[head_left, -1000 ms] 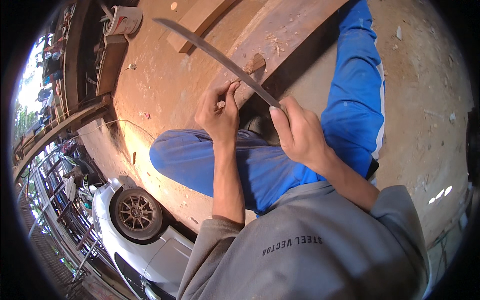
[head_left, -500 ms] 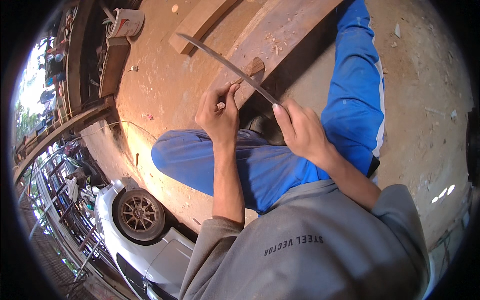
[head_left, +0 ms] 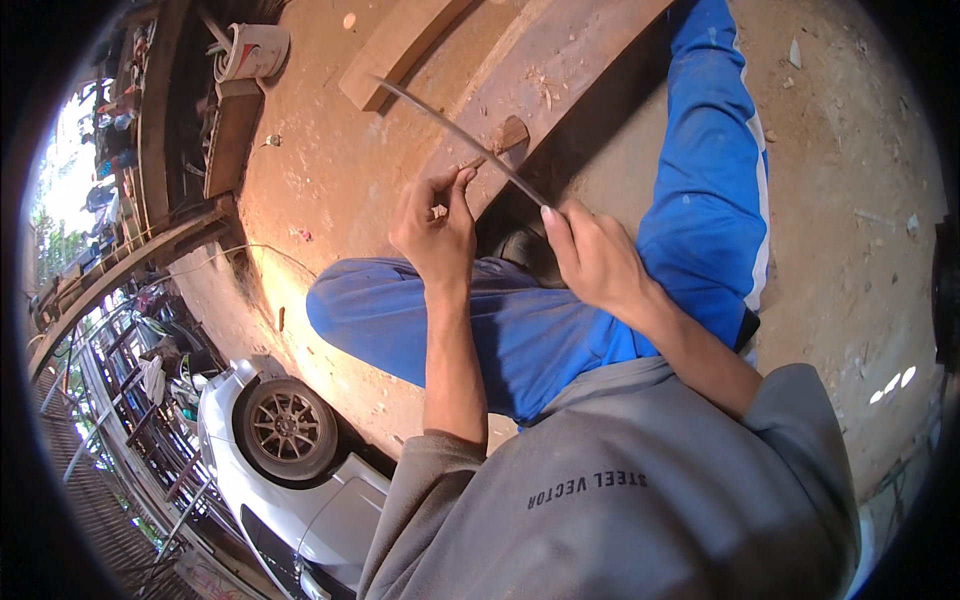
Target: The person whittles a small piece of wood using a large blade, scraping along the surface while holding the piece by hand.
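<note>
My right hand point(head_left: 592, 255) grips the handle end of a long, narrow metal blade point(head_left: 452, 128) that slants up and to the left over a wooden plank point(head_left: 560, 70). My left hand point(head_left: 436, 232) pinches a small thin piece of wood point(head_left: 470, 162) against the blade's edge. A small wooden block point(head_left: 510, 132) rests on the plank just behind the blade. My legs in blue trousers point(head_left: 700, 200) are spread on either side of the plank, and a dark shoe point(head_left: 520, 245) shows below the hands.
A second plank point(head_left: 395, 50) lies on the dirt floor at the top. A white bucket point(head_left: 255, 50) and a wooden frame point(head_left: 232, 135) stand at the upper left. A white car with an alloy wheel point(head_left: 285, 428) sits at the lower left beside metal railings.
The blade has slid toward the upper right along the piece in my left hand. Both hands stay close together over the plank.
</note>
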Action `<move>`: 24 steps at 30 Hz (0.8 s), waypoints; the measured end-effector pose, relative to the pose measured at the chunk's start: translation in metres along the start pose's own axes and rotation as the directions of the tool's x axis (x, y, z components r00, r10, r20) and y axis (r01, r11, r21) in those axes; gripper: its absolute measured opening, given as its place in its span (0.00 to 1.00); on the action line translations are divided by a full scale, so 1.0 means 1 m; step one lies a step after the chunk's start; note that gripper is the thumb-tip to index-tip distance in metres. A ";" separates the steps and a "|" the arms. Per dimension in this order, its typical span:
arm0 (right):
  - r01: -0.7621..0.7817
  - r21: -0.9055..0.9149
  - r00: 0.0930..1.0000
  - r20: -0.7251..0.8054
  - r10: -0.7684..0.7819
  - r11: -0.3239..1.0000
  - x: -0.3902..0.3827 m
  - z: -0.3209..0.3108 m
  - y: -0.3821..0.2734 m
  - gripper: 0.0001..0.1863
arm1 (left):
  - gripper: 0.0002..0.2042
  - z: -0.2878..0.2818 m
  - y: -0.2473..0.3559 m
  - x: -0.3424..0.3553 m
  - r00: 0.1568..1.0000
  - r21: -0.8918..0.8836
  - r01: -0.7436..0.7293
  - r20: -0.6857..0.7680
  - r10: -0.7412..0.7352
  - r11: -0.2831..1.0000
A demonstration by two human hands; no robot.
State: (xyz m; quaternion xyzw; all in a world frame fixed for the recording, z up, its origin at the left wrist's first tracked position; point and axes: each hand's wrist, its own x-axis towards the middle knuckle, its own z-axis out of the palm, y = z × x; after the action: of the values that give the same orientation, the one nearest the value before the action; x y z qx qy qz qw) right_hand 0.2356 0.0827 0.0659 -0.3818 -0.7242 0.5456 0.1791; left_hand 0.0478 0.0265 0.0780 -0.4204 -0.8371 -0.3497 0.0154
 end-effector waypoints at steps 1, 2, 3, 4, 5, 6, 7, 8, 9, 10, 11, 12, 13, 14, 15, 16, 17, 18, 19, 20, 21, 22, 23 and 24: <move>-0.057 -0.122 0.998 0.025 0.061 0.991 0.001 0.005 0.015 0.24 | 0.07 0.000 -0.002 0.001 0.999 0.016 -0.035 -0.002 0.035 0.999; -0.112 -0.244 0.991 0.041 0.125 0.963 0.001 0.008 0.027 0.24 | 0.07 -0.002 -0.007 -0.001 0.998 0.032 -0.069 -0.004 0.069 0.997; -0.104 -0.225 0.993 0.032 0.114 0.969 0.001 0.007 0.023 0.24 | 0.07 -0.004 -0.006 -0.004 0.996 0.056 -0.089 0.003 0.089 0.995; -0.098 -0.206 0.994 0.023 0.105 0.974 0.002 0.005 0.017 0.24 | 0.07 -0.003 -0.005 -0.003 0.999 0.031 -0.036 0.000 0.036 0.999; -0.092 -0.188 0.995 0.013 0.096 0.978 0.003 0.003 0.011 0.25 | 0.07 0.001 -0.004 -0.001 1.000 0.005 0.016 -0.001 -0.016 1.000; -0.066 -0.082 0.998 0.015 0.068 0.994 0.002 0.000 0.007 0.25 | 0.06 0.003 -0.002 0.001 0.998 -0.015 0.069 -0.002 -0.069 0.998; -0.041 0.026 0.999 0.013 0.040 0.999 0.001 -0.003 0.002 0.25 | 0.06 0.005 -0.004 0.000 0.999 -0.017 0.042 -0.006 -0.042 0.999; -0.014 0.132 1.000 0.007 0.014 0.991 0.001 -0.003 0.001 0.26 | 0.06 0.006 -0.008 -0.001 1.000 -0.019 0.016 -0.010 -0.016 1.000; -0.076 0.024 0.996 0.045 0.075 0.997 -0.003 0.001 0.008 0.25 | 0.06 0.005 -0.009 -0.003 1.000 -0.024 -0.010 -0.006 0.010 1.000; -0.119 -0.087 0.990 0.068 0.125 0.989 -0.002 0.007 0.019 0.24 | 0.06 0.004 -0.010 -0.003 1.000 -0.012 0.007 0.002 -0.007 1.000; -0.158 -0.198 0.980 0.086 0.178 0.967 -0.001 0.011 0.027 0.23 | 0.06 0.002 -0.011 -0.005 1.000 0.000 0.024 0.011 -0.024 1.000; -0.153 -0.204 0.982 0.076 0.171 0.967 0.000 0.011 0.025 0.23 | 0.06 0.001 -0.012 -0.005 0.999 0.010 0.042 0.015 -0.042 0.999; -0.147 -0.210 0.984 0.066 0.165 0.967 0.001 0.011 0.022 0.24 | 0.07 0.001 -0.013 -0.003 1.000 0.030 0.024 0.003 -0.024 0.999; -0.142 -0.215 0.986 0.057 0.158 0.966 0.003 0.011 0.019 0.24 | 0.07 0.002 -0.014 -0.001 1.000 0.050 0.006 -0.008 -0.006 0.999; -0.126 -0.142 0.989 0.056 0.135 0.982 -0.001 0.010 0.015 0.25 | 0.07 -0.001 -0.015 -0.008 1.000 0.079 0.009 -0.002 -0.009 0.997; -0.100 -0.065 0.994 0.045 0.103 0.993 0.001 0.006 0.009 0.26 | 0.07 -0.002 -0.014 -0.009 1.000 0.065 0.026 -0.008 -0.026 0.998; -0.072 0.013 0.997 0.032 0.071 0.997 0.002 0.003 0.004 0.26 | 0.07 -0.001 -0.012 -0.007 0.999 0.052 0.043 -0.014 -0.043 0.998; -0.061 0.063 0.998 0.036 0.058 0.996 0.000 0.000 0.003 0.26 | 0.07 0.001 -0.008 -0.006 0.998 0.031 0.059 -0.014 -0.059 0.998; -0.049 0.113 0.998 0.038 0.045 0.992 -0.003 -0.002 0.002 0.26 | 0.07 0.001 -0.004 -0.006 0.999 0.057 0.054 -0.001 -0.054 0.997; -0.038 0.162 0.999 0.038 0.033 0.986 -0.005 -0.003 0.003 0.26 | 0.07 0.001 0.000 -0.006 0.999 0.082 0.049 0.012 -0.050 0.995; -0.065 0.055 0.997 0.051 0.062 0.996 -0.002 -0.002 0.007 0.25 | 0.07 0.002 0.002 -0.001 0.999 0.103 0.031 0.012 -0.032 0.994; -0.091 -0.052 0.994 0.060 0.094 0.995 0.003 0.001 0.016 0.25 | 0.07 0.001 -0.001 -0.001 1.000 0.088 0.030 0.006 -0.030 0.996; -0.115 -0.160 0.990 0.065 0.127 0.980 0.006 0.002 0.020 0.24 | 0.07 -0.002 -0.008 -0.006 1.000 0.072 0.028 0.000 -0.028 0.997; -0.102 -0.167 0.993 0.044 0.111 0.981 0.009 0.002 0.014 0.23 | 0.07 -0.001 -0.015 -0.007 1.000 0.060 0.027 -0.011 -0.027 0.998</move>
State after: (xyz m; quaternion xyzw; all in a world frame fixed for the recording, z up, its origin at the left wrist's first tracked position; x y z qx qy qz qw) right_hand 0.2338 0.0895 0.0515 -0.4188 -0.7499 0.5026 0.0981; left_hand 0.0418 0.0153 0.0680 -0.4065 -0.8527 -0.3268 0.0276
